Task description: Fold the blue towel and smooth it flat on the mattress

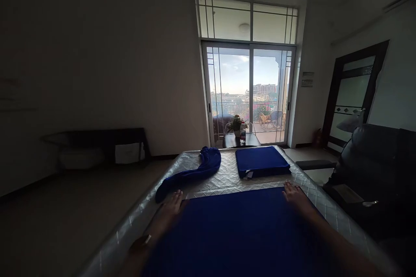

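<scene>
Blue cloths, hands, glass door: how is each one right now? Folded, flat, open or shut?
Big blue cloth: spread flat on the quilted mattress.
Folded blue cloth: neatly folded, lying flat.
Bunched blue cloth: loose and crumpled, unfolded.
Left hand: open, fingers flat at the big cloth's far left corner.
Right hand: open, flat at the far right corner.
Sliding glass door: looks shut.

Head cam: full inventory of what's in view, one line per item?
Spread cloth: 1, blue, flat on the near mattress.
Folded cloth: 1, blue, far right of the mattress.
Bunched cloth: 1, blue, far left of the mattress.
Mattress: 1, pale quilted, centre.
Potted plant: 1, green, on a dark table by the glass door.
Sliding glass door: 1, pale frame, back wall.
Chair: 1, black, right.
Low bench: 1, dark, left wall.
Left hand: flat at the spread cloth's far left corner.
Right hand: flat at its far right corner.
</scene>
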`<action>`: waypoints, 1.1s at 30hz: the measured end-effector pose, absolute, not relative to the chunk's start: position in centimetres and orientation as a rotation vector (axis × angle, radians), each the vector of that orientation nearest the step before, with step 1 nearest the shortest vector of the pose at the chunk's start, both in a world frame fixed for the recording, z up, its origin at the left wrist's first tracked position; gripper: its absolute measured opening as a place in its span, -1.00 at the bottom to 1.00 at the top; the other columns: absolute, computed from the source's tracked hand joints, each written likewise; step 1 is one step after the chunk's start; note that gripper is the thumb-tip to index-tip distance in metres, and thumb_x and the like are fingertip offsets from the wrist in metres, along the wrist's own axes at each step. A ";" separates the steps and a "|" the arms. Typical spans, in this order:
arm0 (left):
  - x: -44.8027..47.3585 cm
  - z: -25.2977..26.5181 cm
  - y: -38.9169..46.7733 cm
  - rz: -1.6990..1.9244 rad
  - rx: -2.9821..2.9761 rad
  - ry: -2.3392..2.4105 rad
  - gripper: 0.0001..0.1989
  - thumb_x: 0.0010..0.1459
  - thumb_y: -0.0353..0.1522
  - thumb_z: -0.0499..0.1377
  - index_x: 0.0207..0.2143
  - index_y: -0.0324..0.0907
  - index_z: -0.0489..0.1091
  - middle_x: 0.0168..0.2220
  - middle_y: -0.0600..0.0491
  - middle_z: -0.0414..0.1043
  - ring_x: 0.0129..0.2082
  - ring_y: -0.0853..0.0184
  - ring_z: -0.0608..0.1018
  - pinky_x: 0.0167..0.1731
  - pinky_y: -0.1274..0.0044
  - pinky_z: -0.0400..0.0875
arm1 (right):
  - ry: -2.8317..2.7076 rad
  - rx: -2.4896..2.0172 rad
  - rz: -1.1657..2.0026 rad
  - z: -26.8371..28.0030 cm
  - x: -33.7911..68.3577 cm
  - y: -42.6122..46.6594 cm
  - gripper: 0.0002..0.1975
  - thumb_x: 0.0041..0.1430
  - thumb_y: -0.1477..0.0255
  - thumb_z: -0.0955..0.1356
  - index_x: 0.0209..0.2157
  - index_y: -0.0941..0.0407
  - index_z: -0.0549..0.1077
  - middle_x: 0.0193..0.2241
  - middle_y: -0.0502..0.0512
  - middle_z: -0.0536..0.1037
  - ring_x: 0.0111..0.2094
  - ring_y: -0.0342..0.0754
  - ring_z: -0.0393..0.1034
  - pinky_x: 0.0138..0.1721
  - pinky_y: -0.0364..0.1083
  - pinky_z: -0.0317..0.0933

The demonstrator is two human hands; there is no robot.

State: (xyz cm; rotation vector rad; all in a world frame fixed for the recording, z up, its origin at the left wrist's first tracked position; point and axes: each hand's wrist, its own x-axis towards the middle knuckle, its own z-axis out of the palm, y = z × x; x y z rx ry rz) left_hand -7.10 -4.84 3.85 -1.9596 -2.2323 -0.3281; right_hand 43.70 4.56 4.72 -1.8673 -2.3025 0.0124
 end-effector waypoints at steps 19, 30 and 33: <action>10.6 -1.1 -0.1 -0.465 -2.463 -1.812 -0.37 0.44 -0.12 -0.29 0.36 -0.27 0.10 0.38 -0.22 0.14 0.41 0.12 0.12 0.37 0.14 0.07 | -2.589 -1.336 0.216 1.1 26.3 2.4 -0.38 0.37 0.21 -0.06 0.42 -0.17 -0.30 0.34 -0.28 -0.30 0.44 -0.13 -0.27 0.40 -0.07 -0.33; 2.4 0.9 -2.2 -0.320 -2.266 -2.189 -0.27 0.40 -0.01 -0.28 0.37 -0.31 0.08 0.42 -0.15 0.02 0.43 0.16 0.07 0.40 0.27 -0.01 | -2.454 -1.610 0.201 1.4 34.5 5.1 -0.29 0.37 0.12 -0.03 0.40 0.19 0.02 0.43 0.13 0.03 0.45 -0.05 -0.17 0.42 0.02 -0.25; -5.2 1.2 -3.9 -0.305 -2.134 -2.322 -0.28 0.40 -0.06 -0.29 0.36 -0.39 0.08 0.40 -0.25 0.03 0.42 0.09 0.10 0.38 0.17 -0.02 | -2.315 -1.767 0.078 1.2 41.1 6.2 -0.33 0.36 0.21 -0.03 0.38 0.21 0.12 0.41 0.19 0.14 0.44 -0.02 -0.11 0.41 0.03 -0.20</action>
